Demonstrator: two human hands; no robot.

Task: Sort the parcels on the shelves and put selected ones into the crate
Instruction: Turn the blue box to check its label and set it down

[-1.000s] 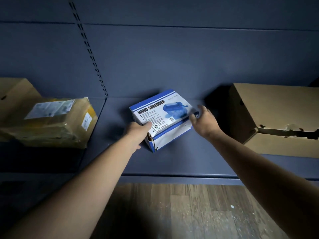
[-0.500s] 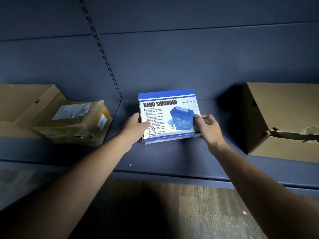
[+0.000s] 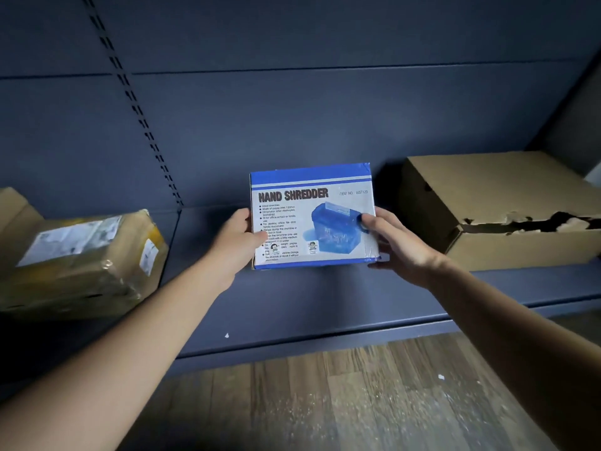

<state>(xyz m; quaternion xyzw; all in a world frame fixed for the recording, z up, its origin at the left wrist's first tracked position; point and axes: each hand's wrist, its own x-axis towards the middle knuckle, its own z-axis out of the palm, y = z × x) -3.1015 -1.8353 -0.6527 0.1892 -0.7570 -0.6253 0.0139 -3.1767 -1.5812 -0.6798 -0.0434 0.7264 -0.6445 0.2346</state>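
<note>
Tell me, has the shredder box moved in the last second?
Yes. The box lay flat and askew on the shelf; now the left hand and right hand hold it tipped up, squared with the back wall.

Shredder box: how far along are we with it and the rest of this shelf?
Done: nothing shows as crated; no crate is in view. In hand: left hand and right hand hold the shredder box by its sides, label facing the camera. Left: the taped parcel and torn carton sit on the shelf.
</note>
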